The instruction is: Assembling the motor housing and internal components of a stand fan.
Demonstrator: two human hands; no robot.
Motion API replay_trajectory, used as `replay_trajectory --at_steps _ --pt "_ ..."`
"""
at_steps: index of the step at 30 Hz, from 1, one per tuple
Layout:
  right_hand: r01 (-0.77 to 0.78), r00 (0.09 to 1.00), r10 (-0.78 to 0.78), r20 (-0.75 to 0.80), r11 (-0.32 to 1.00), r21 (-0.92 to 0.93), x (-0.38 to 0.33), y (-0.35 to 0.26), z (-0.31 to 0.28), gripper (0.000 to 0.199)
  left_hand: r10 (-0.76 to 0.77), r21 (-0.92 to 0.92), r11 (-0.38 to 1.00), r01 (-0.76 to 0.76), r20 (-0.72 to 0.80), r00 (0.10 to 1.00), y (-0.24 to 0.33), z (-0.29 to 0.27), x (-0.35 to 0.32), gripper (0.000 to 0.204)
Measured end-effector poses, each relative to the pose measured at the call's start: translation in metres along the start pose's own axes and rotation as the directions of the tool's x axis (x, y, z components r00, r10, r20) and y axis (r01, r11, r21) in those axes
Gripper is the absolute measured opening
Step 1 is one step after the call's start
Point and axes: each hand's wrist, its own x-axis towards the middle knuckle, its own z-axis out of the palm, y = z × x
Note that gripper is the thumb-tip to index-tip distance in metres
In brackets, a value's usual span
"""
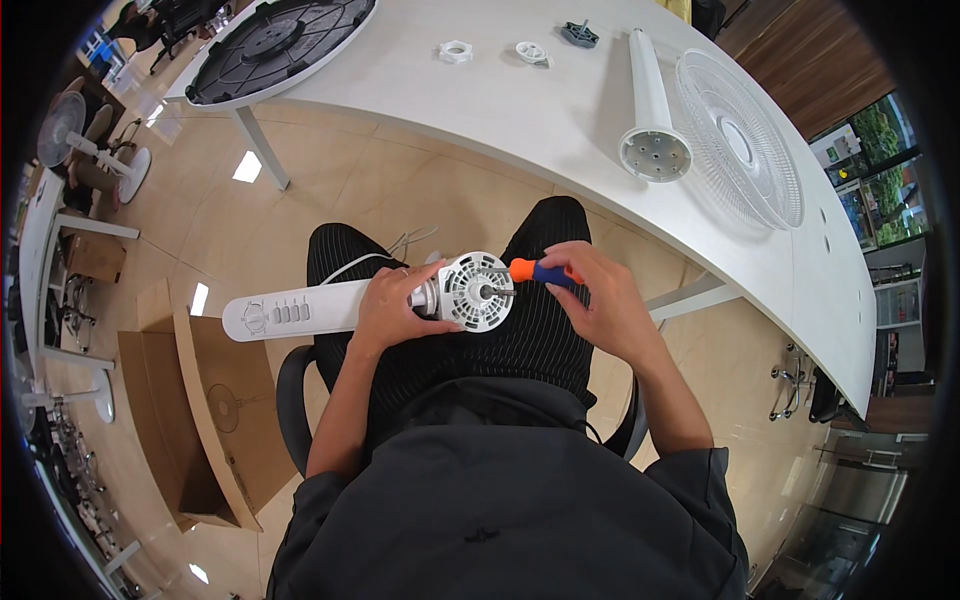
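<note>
Across my lap lies a white fan body [300, 310], its long control panel with buttons and a dial pointing left. The round slotted motor housing [470, 310] faces up at its right end, with a metal shaft standing out of the middle. My left hand [392, 308] wraps round the neck beside the housing and holds it steady. In my right hand [600, 295] is a screwdriver [522, 270] with an orange and dark blue handle, gripped between thumb and fingers. Its shank reaches over the upper right of the housing; whether the tip sits in a screw I cannot make out.
The white table [560, 110] ahead bears a round black-and-white base [280, 35], a white ring nut [455, 51], a small white part [532, 52], a dark grey knob [580, 34], a white stand tube [650, 90] and a fan grille [740, 140]. An open cardboard box [215, 400] stands left on the floor.
</note>
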Motion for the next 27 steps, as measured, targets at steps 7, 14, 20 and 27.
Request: replay_trajectory --at_steps 7,14,20,27 --pt "-0.051 0.991 0.061 0.12 0.995 -0.081 0.01 -0.01 -0.002 0.025 -0.012 -0.003 1.0 0.012 0.017 1.0 0.002 -0.002 0.001 0.093" --pt "-0.147 0.987 0.13 -0.098 0.971 -0.186 0.017 -0.001 0.01 0.02 0.0 -0.014 1.0 0.0 -0.006 1.0 0.002 -0.001 0.001 0.094" --pt "-0.113 0.988 0.088 -0.125 0.972 -0.207 0.023 0.019 0.022 0.034 -0.01 0.004 1.0 0.01 -0.004 1.0 0.001 0.0 0.0 0.093" --pt "0.023 1.0 -0.024 -0.002 0.993 -0.12 0.021 0.004 0.01 0.039 -0.036 0.024 0.999 0.035 0.026 0.999 -0.001 -0.001 -0.002 0.092"
